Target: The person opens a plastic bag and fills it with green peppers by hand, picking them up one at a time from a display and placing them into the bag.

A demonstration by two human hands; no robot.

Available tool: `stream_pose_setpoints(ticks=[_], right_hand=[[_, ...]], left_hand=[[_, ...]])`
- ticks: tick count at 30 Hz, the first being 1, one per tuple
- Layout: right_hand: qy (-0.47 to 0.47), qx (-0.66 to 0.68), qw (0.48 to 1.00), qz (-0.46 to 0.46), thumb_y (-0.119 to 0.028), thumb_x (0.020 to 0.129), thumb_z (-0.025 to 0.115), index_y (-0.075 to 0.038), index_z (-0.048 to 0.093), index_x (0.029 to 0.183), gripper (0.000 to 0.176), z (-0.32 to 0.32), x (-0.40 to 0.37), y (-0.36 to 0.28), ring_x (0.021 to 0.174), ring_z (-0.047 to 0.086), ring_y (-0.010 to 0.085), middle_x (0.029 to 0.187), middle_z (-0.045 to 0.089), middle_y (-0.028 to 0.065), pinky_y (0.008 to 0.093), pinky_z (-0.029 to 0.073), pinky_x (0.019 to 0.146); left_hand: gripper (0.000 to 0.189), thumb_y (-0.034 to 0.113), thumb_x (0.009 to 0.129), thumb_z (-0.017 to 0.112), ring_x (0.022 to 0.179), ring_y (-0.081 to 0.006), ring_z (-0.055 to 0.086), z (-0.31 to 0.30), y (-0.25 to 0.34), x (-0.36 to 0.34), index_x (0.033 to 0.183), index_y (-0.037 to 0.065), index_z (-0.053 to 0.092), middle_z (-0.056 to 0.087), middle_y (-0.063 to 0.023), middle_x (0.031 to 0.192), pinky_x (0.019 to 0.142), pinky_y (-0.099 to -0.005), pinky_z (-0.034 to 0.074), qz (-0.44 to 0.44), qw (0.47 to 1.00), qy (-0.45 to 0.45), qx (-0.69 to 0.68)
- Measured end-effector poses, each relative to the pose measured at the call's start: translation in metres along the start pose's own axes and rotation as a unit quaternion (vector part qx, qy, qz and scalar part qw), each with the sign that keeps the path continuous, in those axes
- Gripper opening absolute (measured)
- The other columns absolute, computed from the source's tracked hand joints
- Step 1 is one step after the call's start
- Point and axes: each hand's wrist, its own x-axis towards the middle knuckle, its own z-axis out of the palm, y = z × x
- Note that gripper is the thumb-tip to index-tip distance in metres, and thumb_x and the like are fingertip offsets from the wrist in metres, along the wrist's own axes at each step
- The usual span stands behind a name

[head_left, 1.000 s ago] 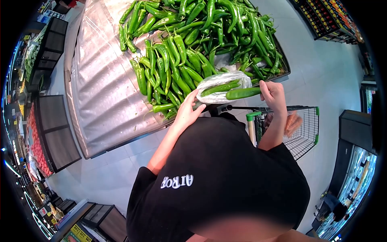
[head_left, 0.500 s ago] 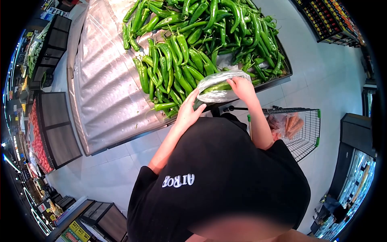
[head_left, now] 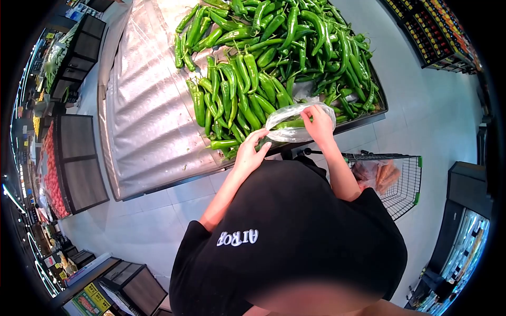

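A clear plastic bag point(head_left: 289, 136) hangs at the front edge of the produce stand, its mouth spread into a wide oval. My left hand point(head_left: 253, 154) is closed on the left end of its rim, thumb below and fingers above. A long green chili pepper point(head_left: 288, 125) lies across the bag's mouth. My right hand point(head_left: 319, 125) reaches over the opening with bent fingers closed at the pepper's right end; the palm hides part of the grip. Just beyond both hands is a heap of green chili peppers point(head_left: 247, 79).
The metal stand point(head_left: 142, 105) stretches left of the heap. A wire shopping cart point(head_left: 403, 192) with bagged reddish-brown produce point(head_left: 385, 175) stands right of my body. A crate of red round produce point(head_left: 54, 179) is at left. Stocked shelves point(head_left: 435, 34) rise at far right.
The view has shifted slightly, so the stand sits a little further right and lower. My right fingers have moved down toward the bag's mouth; my left hand still grips the bag's edge.
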Motion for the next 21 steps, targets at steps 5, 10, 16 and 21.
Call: stream_pose_setpoints(ticks=[5, 10, 16, 21], right_hand=[[-0.059, 0.081, 0.993, -0.062, -0.018, 0.088, 0.074, -0.006, 0.067, 0.091, 0.015, 0.01, 0.028, -0.05, 0.073, 0.068, 0.0279, 0.084, 0.068, 0.0076, 0.0372, 0.053, 0.065], [-0.151, 0.074, 0.98, -0.109, -0.022, 0.086, 0.076, -0.01, 0.062, 0.111, 0.032, 0.048, 0.044, -0.095, 0.08, 0.067, 0.0283, 0.084, 0.066, 0.0049, 0.0408, 0.052, 0.071], [-0.135, -0.039, 0.967, -0.214, -0.026, 0.089, 0.07, -0.012, 0.063, 0.123, 0.037, 0.084, 0.052, -0.113, 0.092, 0.068, 0.0302, 0.092, 0.069, 0.01, 0.0407, 0.055, 0.083], [-0.081, 0.013, 0.966, -0.244, -0.018, 0.091, 0.068, -0.01, 0.069, 0.118, 0.028, 0.085, 0.069, -0.117, 0.086, 0.065, 0.0298, 0.086, 0.07, 0.0104, 0.0415, 0.053, 0.079]], left_hand=[[0.033, 0.014, 0.093, 0.069, 0.105, -0.0215, 0.069, -0.003, -0.005, -0.005, 0.124, 0.004, 0.067, 0.071, -0.011, 0.116, 0.094, -0.0348, 0.053, -0.051, 0.998, 0.017, -0.032], [0.032, 0.015, 0.093, 0.068, 0.103, -0.0212, 0.07, -0.008, -0.013, -0.011, 0.123, 0.002, 0.067, 0.072, -0.0126, 0.113, 0.093, -0.0349, 0.053, -0.051, 0.998, 0.031, -0.03], [0.032, 0.015, 0.094, 0.068, 0.102, -0.0219, 0.071, -0.013, -0.016, -0.02, 0.122, 0.001, 0.067, 0.072, -0.0136, 0.114, 0.094, -0.036, 0.053, -0.046, 0.997, 0.052, -0.028], [0.034, 0.014, 0.097, 0.066, 0.111, -0.0186, 0.068, -0.019, -0.023, -0.027, 0.128, -0.002, 0.063, 0.071, -0.0123, 0.122, 0.099, -0.0333, 0.051, -0.067, 0.996, 0.044, -0.037]])
